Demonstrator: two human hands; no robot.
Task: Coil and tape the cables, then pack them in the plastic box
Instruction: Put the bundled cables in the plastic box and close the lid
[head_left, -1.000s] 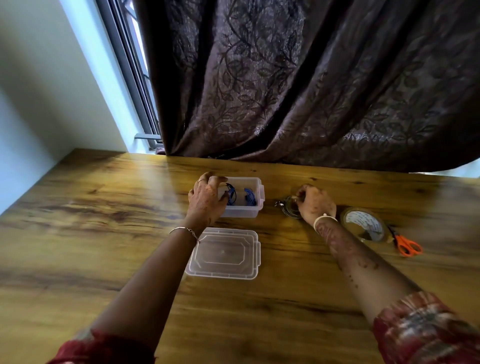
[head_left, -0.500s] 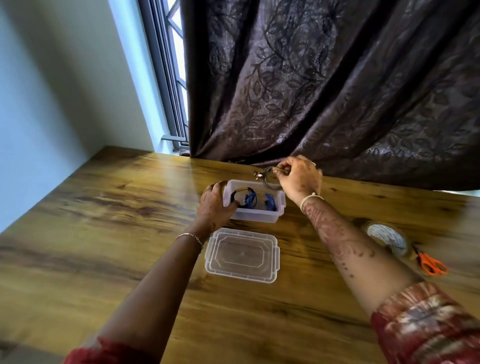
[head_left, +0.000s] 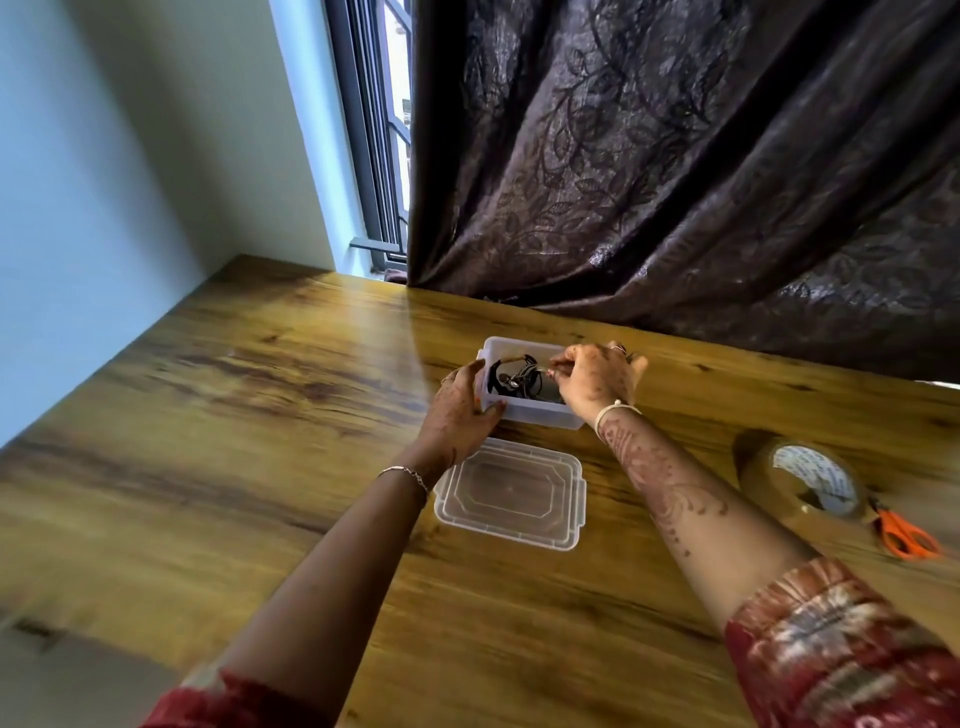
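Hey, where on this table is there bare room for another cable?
Widest free patch: the table left of the left hand and box, out to the wall. Also bare: from the lid to the near edge. Crowded: the middle, where the right hand holds a cable coil in the box, and the right side with tape roll and scissors.

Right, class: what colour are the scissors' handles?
The scissors have orange handles, clearest in the head view.

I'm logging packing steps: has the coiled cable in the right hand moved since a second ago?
Yes. The coiled cable, pinched by the right hand, moved left from right of the plastic box, over its rim and down into it.
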